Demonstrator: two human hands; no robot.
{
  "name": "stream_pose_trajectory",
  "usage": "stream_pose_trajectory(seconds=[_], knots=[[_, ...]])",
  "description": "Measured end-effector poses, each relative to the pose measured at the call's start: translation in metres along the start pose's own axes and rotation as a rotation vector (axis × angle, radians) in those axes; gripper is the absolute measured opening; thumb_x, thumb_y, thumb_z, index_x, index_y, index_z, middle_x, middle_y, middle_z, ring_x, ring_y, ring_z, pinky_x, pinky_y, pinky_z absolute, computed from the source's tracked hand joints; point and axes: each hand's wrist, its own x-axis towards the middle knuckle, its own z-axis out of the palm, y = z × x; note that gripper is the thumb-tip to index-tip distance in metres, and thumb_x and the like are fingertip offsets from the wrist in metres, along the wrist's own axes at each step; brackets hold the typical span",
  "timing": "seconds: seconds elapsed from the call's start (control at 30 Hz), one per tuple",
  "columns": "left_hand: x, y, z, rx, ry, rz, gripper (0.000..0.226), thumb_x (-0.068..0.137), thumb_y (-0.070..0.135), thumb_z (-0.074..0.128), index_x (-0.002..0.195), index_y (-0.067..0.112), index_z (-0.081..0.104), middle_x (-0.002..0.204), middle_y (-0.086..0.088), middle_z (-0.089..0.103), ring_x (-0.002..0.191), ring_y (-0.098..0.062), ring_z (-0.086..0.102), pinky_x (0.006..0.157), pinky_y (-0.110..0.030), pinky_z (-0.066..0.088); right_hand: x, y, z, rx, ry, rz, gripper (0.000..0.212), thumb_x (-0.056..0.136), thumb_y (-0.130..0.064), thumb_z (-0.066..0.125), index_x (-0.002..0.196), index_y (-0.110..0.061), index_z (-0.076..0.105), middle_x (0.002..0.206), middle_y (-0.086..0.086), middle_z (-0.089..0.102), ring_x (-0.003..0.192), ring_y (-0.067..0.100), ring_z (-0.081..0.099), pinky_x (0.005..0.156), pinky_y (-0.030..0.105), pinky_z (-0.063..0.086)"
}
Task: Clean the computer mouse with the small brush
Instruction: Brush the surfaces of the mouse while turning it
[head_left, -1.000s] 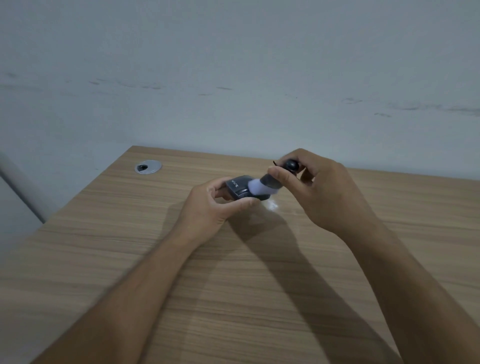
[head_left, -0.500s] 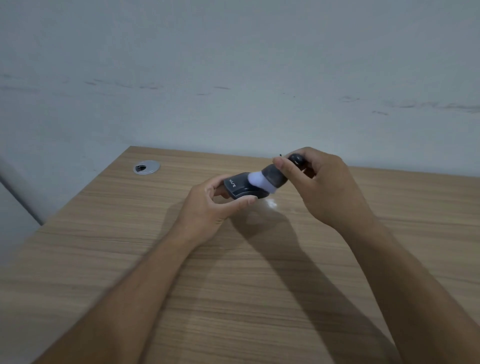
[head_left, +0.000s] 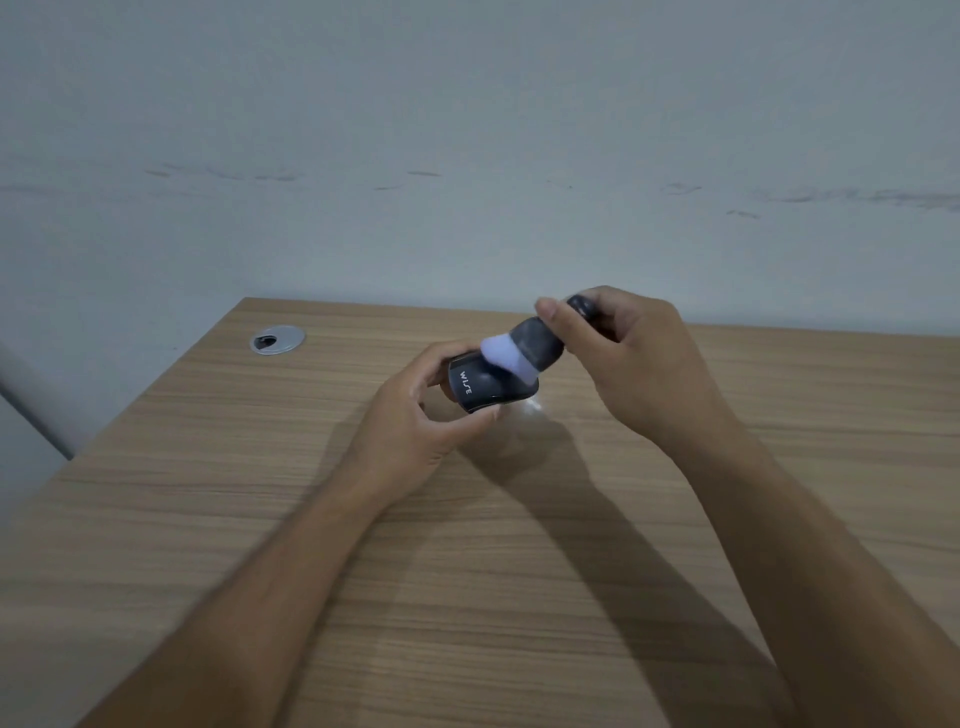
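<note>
My left hand (head_left: 415, 421) grips a dark computer mouse (head_left: 480, 391) with white lettering, holding it tilted just above the wooden table (head_left: 519, 571). My right hand (head_left: 634, 364) holds a small brush (head_left: 535, 345) with a dark round body and white bristles. The bristles press on the top of the mouse. My fingers cover the far side of the mouse and the back end of the brush.
A round metal cable grommet (head_left: 277, 340) sits in the table's far left corner. A pale wall rises right behind the table's far edge. The table's left edge runs diagonally toward me.
The brush has slid left and up along the top of the mouse, and the mouse is tilted a little more toward me. Both hands stay in about the same place.
</note>
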Motion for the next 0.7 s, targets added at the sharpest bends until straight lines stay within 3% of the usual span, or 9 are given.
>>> stream_pose_trajectory(seconds=[0.1, 0.27, 0.37, 0.43, 0.5, 0.6, 0.7], knots=[[0.001, -0.002, 0.000, -0.007, 0.004, 0.008, 0.056, 0.091, 0.023, 0.094, 0.139, 0.038, 0.070, 0.129, 0.023, 0.079, 0.120, 0.004, 0.071, 0.082, -0.002, 0.042, -0.002, 0.006, 0.004, -0.083, 0.007, -0.020, 0.037, 0.102, -0.049, 0.070, 0.088, -0.015, 0.076, 0.073, 0.005, 0.067, 0.060, 0.009, 0.048, 0.057, 0.021, 0.037], [0.002, -0.003, -0.001, -0.001, -0.004, 0.029, 0.058, 0.090, 0.020, 0.095, 0.141, 0.036, 0.071, 0.132, 0.019, 0.080, 0.120, 0.001, 0.072, 0.085, -0.005, 0.045, 0.001, 0.019, -0.003, -0.194, 0.107, 0.047, 0.044, 0.102, -0.051, 0.068, 0.085, -0.011, 0.072, 0.075, 0.010, 0.066, 0.057, 0.010, 0.043, 0.056, 0.024, 0.034], [0.003, -0.005, -0.002, 0.100, -0.005, 0.060, 0.060, 0.087, 0.019, 0.095, 0.138, 0.039, 0.071, 0.124, 0.013, 0.079, 0.100, -0.008, 0.072, 0.082, -0.022, 0.052, 0.001, 0.002, -0.003, -0.073, 0.061, 0.004, 0.040, 0.102, -0.053, 0.068, 0.089, -0.016, 0.076, 0.078, 0.006, 0.070, 0.065, 0.013, 0.053, 0.064, 0.032, 0.043], [0.005, -0.006, -0.001, 0.207, 0.020, 0.096, 0.060, 0.081, 0.014, 0.096, 0.129, 0.037, 0.070, 0.114, 0.011, 0.075, 0.097, -0.005, 0.066, 0.083, -0.018, 0.047, -0.002, -0.012, 0.003, -0.011, -0.034, -0.046, 0.036, 0.101, -0.053, 0.071, 0.092, -0.018, 0.078, 0.082, 0.003, 0.074, 0.071, 0.017, 0.062, 0.069, 0.034, 0.049], [0.005, -0.006, -0.001, 0.286, 0.026, 0.132, 0.065, 0.077, 0.015, 0.098, 0.128, 0.039, 0.066, 0.113, 0.012, 0.071, 0.109, 0.000, 0.061, 0.085, -0.007, 0.043, -0.006, -0.017, 0.012, -0.034, -0.098, -0.094, 0.034, 0.100, -0.051, 0.072, 0.094, -0.018, 0.078, 0.083, 0.001, 0.076, 0.072, 0.019, 0.064, 0.070, 0.034, 0.051], [0.005, -0.006, -0.001, 0.355, 0.003, 0.206, 0.063, 0.077, 0.013, 0.095, 0.133, 0.030, 0.071, 0.113, 0.017, 0.069, 0.110, 0.000, 0.059, 0.090, -0.007, 0.045, -0.004, -0.007, 0.014, -0.154, -0.029, -0.127, 0.032, 0.100, -0.051, 0.073, 0.093, -0.019, 0.076, 0.071, -0.008, 0.069, 0.061, 0.007, 0.057, 0.057, 0.016, 0.041], [0.004, -0.006, -0.002, 0.381, -0.035, 0.300, 0.068, 0.081, 0.015, 0.095, 0.145, 0.024, 0.073, 0.122, 0.017, 0.073, 0.111, -0.009, 0.061, 0.097, -0.006, 0.042, 0.000, 0.006, 0.005, -0.271, 0.069, -0.097, 0.031, 0.100, -0.049, 0.073, 0.094, -0.019, 0.076, 0.065, -0.016, 0.059, 0.062, -0.006, 0.057, 0.059, 0.008, 0.039]])
